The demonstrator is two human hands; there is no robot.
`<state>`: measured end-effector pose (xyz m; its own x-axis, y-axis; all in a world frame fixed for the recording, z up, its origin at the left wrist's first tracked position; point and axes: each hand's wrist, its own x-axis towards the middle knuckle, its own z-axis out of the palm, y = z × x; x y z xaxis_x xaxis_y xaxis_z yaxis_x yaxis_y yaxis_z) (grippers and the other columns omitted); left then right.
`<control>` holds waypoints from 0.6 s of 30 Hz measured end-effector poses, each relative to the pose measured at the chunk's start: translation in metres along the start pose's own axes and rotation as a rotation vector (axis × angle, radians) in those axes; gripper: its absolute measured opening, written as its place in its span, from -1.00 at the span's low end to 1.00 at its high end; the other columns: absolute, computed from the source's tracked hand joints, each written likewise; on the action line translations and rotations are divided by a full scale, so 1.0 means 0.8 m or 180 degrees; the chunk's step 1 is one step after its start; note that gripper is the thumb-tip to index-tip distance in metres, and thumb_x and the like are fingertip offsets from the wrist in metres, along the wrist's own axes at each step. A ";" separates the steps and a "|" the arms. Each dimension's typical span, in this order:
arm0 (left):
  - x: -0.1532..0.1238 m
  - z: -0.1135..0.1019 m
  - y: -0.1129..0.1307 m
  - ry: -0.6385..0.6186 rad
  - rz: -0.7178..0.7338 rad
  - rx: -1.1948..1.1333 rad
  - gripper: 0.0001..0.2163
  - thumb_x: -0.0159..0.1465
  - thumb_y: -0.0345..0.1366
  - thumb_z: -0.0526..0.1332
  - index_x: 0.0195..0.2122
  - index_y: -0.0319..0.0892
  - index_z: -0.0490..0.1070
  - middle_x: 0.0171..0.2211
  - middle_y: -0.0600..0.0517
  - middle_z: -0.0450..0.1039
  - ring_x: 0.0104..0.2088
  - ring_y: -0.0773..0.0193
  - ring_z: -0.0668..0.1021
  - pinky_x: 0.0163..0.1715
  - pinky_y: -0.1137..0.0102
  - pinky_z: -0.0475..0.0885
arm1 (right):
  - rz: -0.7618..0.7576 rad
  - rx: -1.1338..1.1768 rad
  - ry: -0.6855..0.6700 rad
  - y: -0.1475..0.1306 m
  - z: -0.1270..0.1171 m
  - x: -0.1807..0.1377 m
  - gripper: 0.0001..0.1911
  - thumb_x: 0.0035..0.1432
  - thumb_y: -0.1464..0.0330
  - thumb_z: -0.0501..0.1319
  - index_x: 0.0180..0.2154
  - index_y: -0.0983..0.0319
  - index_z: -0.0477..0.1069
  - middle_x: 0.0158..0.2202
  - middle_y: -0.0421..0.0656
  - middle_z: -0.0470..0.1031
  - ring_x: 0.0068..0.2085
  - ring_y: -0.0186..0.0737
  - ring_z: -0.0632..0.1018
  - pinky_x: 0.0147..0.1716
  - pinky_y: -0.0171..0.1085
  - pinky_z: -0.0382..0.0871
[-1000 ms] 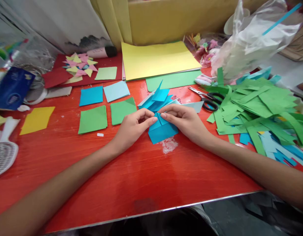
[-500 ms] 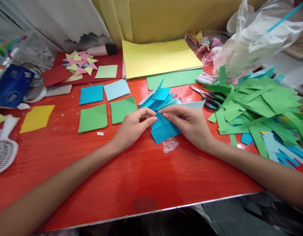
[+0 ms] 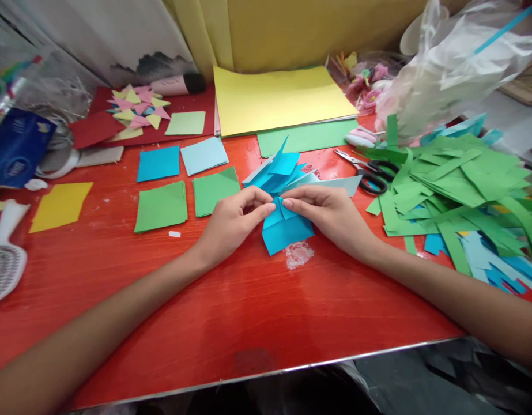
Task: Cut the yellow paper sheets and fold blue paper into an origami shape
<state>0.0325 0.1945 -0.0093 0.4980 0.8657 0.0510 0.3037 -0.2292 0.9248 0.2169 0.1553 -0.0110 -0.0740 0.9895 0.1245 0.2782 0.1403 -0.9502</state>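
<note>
A creased piece of blue paper [image 3: 287, 232] is held a little above the red table, its upper part folded toward the middle. My left hand [image 3: 236, 223] pinches its upper left edge between thumb and forefinger. On the other side, my right hand [image 3: 335, 216] grips the upper right edge in the same way. The fingertips of both hands are close together at the top of the sheet. Just behind the hands lies a heap of folded blue papers [image 3: 285, 167], partly covered by my fingers.
Stacks of green squares [image 3: 161, 206], blue squares [image 3: 158, 163] and pale blue squares [image 3: 204, 155] lie left of my hands. Black-handled scissors [image 3: 372, 176] rest beside a pile of green strips [image 3: 456, 178] on the right. Yellow sheets [image 3: 283, 101] lie at the back.
The blue paper has turned slightly between my fingers, and its lower right corner has drawn in to the left. My right fingertips have shifted slightly away from the left ones.
</note>
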 end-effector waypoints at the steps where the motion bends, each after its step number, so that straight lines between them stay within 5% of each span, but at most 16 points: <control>1: 0.000 0.000 0.000 -0.0013 0.0001 0.0020 -0.83 0.22 -0.18 0.21 -0.34 -0.18 0.39 -0.46 0.10 0.36 -0.44 0.40 0.38 -0.44 0.48 0.26 | 0.0024 -0.0006 -0.0006 0.000 0.000 0.000 -0.83 0.15 0.27 0.24 -0.32 0.23 0.54 -0.31 -0.22 0.60 -0.27 -0.30 0.54 -0.27 -0.32 0.37; 7: 0.001 0.001 -0.001 -0.0410 0.0004 0.0147 -0.85 0.23 -0.20 0.19 -0.27 -0.17 0.35 -0.43 0.10 0.35 -0.41 0.38 0.39 -0.40 0.45 0.29 | 0.0184 0.0279 0.0041 0.002 0.002 0.002 -0.80 0.10 0.24 0.28 -0.36 0.26 0.51 -0.37 -0.20 0.56 -0.34 -0.33 0.49 -0.34 -0.33 0.32; 18: 0.001 0.001 0.000 -0.0196 -0.0014 -0.0052 -0.82 0.23 -0.16 0.20 -0.31 -0.17 0.37 -0.42 0.10 0.35 -0.40 0.39 0.37 -0.41 0.48 0.26 | 0.0029 0.0144 -0.0194 0.004 0.001 -0.002 -0.76 0.12 0.20 0.25 -0.36 0.26 0.43 -0.39 -0.19 0.49 -0.37 -0.34 0.44 -0.40 -0.33 0.28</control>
<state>0.0341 0.1949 -0.0094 0.5458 0.8376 0.0241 0.2930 -0.2177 0.9310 0.2173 0.1544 -0.0146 -0.1304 0.9865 0.0995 0.2355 0.1283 -0.9634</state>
